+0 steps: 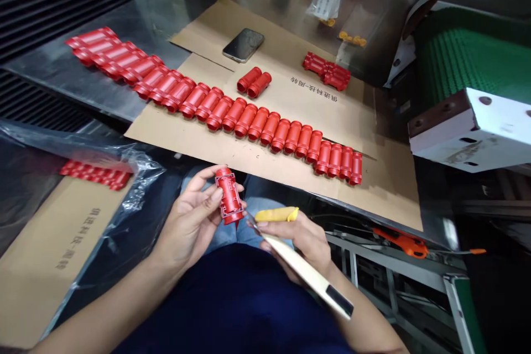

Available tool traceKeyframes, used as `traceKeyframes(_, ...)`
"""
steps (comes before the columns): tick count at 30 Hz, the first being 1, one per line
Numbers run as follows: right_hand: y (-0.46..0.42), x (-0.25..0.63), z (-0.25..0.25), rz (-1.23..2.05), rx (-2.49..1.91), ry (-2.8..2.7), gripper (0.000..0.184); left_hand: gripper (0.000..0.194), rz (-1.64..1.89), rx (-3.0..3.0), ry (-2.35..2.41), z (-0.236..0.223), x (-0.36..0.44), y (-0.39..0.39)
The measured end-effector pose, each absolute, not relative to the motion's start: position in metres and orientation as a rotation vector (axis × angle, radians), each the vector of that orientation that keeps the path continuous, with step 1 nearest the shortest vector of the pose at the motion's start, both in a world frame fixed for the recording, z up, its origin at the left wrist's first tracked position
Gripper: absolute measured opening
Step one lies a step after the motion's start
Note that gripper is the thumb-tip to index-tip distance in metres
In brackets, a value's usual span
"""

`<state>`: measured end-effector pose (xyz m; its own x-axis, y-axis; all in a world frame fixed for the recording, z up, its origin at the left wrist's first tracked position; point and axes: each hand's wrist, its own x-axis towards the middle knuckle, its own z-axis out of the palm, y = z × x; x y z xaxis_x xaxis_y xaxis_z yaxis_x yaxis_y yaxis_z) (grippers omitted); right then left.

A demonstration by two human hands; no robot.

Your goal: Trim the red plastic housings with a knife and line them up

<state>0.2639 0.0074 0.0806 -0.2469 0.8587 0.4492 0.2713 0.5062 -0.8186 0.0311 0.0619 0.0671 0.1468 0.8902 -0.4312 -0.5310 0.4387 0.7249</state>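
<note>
Cardboard sheet [178, 135], red tube [229, 199] pinched between left fingers [207, 206], right fingers [277, 228] gripping knife [301, 265]

Top [232, 298]: dark navy blue cloth across the torso, softly creased.
Trousers [224, 239]: blue denim, faded paler over the thighs.
Forearms [112, 298]: bare.
Left grip [188, 218]: bare fingers.
Right grip [307, 238]: one finger wears a bright yellow finger cover [274, 214], tube-shaped, its edge crumpled near the knuckle.
</note>
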Motion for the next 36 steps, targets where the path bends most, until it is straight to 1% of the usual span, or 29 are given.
traceKeyframes(4,0.004,0.256,0.070,0.822,-0.931,-1.734,0.043,0.054,1.077,0.465,0.966,0.071,0.036,0.059)
traceKeyframes(7,0.006,0.253,0.065,0.803,-0.898,-1.732,0.047,0.056,1.063,0.462,0.969,0.071,0.036,0.058)
traceKeyframes(16,0.009,0.251,0.070,0.797,-0.906,-1.761,0.036,0.056,1.061,0.450,0.982,0.071,0.038,0.056)
traceKeyframes(20,0.008,0.250,0.071,0.812,-0.933,-1.713,0.031,0.052,1.061,0.426,0.961,0.069,0.035,0.056)
traceKeyframes(26,0.009,0.250,0.072,0.845,-0.866,-1.689,0.041,0.050,1.044,0.419,0.957,0.068,0.033,0.056)
traceKeyframes(30,0.012,0.251,0.072,0.862,-0.859,-1.701,0.039,0.049,1.051,0.428,0.958,0.067,0.034,0.055)
traceKeyframes(33,0.017,0.253,0.074,0.823,-0.860,-1.786,0.032,0.050,1.055,0.426,0.956,0.066,0.034,0.055)
traceKeyframes(36,0.022,0.255,0.073,0.702,-0.844,-2.000,0.029,0.051,1.058,0.406,0.973,0.064,0.035,0.055)
